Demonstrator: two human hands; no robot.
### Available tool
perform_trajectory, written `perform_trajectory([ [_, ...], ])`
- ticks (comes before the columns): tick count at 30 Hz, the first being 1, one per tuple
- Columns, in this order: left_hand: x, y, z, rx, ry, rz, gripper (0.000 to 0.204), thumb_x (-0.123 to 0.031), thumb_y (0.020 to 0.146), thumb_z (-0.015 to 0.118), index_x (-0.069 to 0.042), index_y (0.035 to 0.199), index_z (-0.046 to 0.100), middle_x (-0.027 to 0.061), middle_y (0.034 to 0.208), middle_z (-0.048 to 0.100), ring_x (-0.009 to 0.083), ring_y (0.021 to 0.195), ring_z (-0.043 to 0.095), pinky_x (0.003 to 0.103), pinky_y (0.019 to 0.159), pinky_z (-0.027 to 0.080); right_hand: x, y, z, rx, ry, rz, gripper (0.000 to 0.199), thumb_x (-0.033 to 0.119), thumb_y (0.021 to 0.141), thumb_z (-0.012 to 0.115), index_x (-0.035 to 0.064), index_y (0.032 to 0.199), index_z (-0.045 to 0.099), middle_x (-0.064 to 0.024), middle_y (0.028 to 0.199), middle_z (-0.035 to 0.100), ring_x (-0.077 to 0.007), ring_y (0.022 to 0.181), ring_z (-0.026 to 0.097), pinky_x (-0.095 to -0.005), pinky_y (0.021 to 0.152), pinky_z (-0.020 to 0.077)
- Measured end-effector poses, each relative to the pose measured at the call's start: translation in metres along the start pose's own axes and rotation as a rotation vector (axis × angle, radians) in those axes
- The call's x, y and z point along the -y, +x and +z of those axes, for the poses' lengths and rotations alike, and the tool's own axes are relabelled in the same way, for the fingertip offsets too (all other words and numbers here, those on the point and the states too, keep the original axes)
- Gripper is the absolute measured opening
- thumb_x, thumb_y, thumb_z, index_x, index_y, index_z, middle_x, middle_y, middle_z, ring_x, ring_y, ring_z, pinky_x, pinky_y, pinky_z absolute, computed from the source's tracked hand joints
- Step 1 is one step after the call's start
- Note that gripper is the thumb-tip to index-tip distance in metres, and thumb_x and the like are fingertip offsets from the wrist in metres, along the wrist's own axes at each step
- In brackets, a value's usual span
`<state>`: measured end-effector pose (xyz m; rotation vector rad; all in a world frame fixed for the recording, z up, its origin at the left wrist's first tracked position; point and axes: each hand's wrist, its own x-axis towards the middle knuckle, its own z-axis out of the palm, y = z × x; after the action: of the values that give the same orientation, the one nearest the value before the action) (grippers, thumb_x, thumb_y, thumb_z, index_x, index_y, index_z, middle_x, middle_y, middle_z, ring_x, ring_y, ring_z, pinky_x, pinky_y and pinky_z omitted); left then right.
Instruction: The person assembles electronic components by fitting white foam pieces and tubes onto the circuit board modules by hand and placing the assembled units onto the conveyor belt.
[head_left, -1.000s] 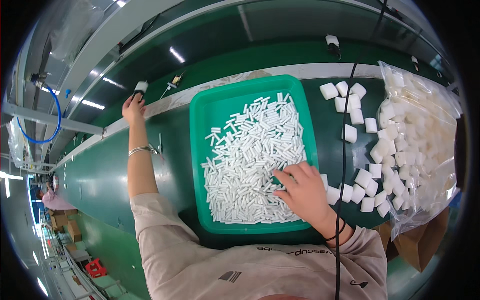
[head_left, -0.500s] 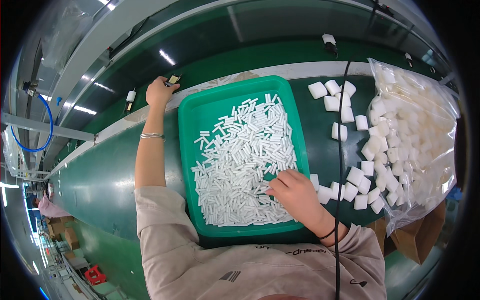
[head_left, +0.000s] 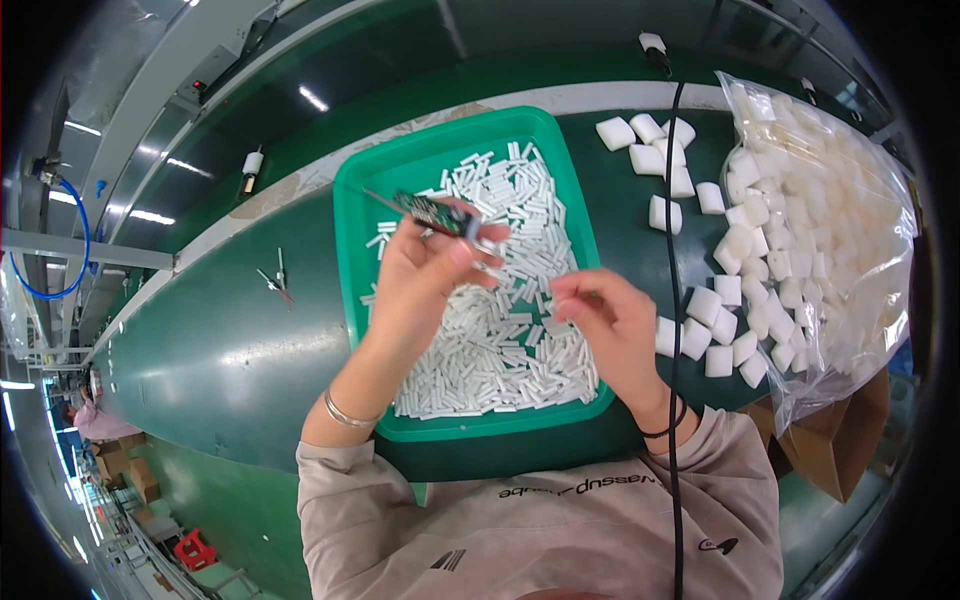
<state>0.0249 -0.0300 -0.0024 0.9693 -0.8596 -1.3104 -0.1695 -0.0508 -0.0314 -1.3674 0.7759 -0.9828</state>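
1. Green plastic tray (head_left: 352, 215), the landmark: rectangular, on a dark green bench (head_left: 230, 350), heaped with short white tubes (head_left: 500, 340).
2. Left hand (head_left: 420, 280): raised over the tray's middle, wrist bent inward, forearm coming up from the tray's near left corner. Fingers pinched closed on a narrow green circuit strip (head_left: 425, 210) that lies slanted above the tray's far half. A metal bangle (head_left: 345, 412) sits on the wrist, just outside the tray's near rim.
3. Right hand (head_left: 610, 325): above the tray's right half, palm down, fingers curled toward the left hand. Whether thumb and forefinger hold a white tube cannot be told; the fingertips hide it. A dark band rings the wrist.
4. Risk, judged: the strip is held by one end only, so a loosened pinch would drop it among the tubes in the tray, where it would bury itself.
5. Risk, judged: a tube fumbled between the hands would fall back into the heap, or bounce over the tray's right rim.
6. Risk, judged: the black cable (head_left: 674, 300) hangs along the tray's right side, close by the right wrist; a sideways sweep could snag it.
7. White foam blocks (head_left: 700, 320): scattered right of the tray.
8. Clear bag (head_left: 840, 240): further right of the tray, filled with similar blocks.
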Motion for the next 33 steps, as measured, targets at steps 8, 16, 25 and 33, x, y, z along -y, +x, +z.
perform_trajectory([
  [8, 0.003, -0.022, 0.012, 0.021, -0.051, 0.015, 0.035, -0.011, 0.076, 0.060, -0.002, 0.105, 0.043, 0.0195, 0.097, 0.058, 0.0213, 0.079, 0.061, 0.030, 0.065, 0.051, 0.002, -0.003, 0.000, -0.041, 0.247, 0.009, 0.015, -0.004, 0.080, 0.053, -0.0064, 0.095, 0.055, -0.0095, 0.092, 0.057, -0.0115, 0.079, 0.055, -0.0267, 0.070, 0.0511],
  [16, 0.008, -0.025, 0.012, -0.006, 0.029, 0.032, 0.035, -0.010, 0.076, 0.060, -0.002, 0.105, 0.043, 0.0195, 0.098, 0.057, 0.0223, 0.082, 0.060, 0.031, 0.065, 0.051, 0.000, -0.007, 0.003, -0.019, 0.230, -0.008, 0.016, -0.005, 0.079, 0.054, -0.0058, 0.095, 0.055, -0.0098, 0.092, 0.057, -0.0122, 0.079, 0.056, -0.0261, 0.069, 0.0508],
  [25, 0.011, -0.031, 0.018, 0.157, -0.012, 0.026, 0.035, 0.007, 0.065, 0.068, -0.002, 0.093, 0.048, 0.0134, 0.097, 0.059, 0.0178, 0.092, 0.058, 0.028, 0.076, 0.049, 0.001, -0.005, 0.000, -0.060, -0.066, -0.278, 0.023, -0.006, 0.071, 0.062, -0.0027, 0.093, 0.058, -0.0105, 0.084, 0.059, -0.0155, 0.070, 0.058, -0.0237, 0.066, 0.0470],
  [33, 0.009, -0.029, 0.021, 0.157, 0.253, 0.069, 0.036, 0.003, 0.061, 0.073, -0.004, 0.091, 0.056, 0.0081, 0.096, 0.060, 0.0139, 0.089, 0.058, 0.026, 0.078, 0.047, 0.005, -0.002, -0.003, -0.073, -0.450, -0.466, 0.017, -0.002, 0.063, 0.067, 0.0026, 0.079, 0.062, -0.0063, 0.070, 0.058, -0.0215, 0.063, 0.054, -0.0281, 0.058, 0.0422],
])
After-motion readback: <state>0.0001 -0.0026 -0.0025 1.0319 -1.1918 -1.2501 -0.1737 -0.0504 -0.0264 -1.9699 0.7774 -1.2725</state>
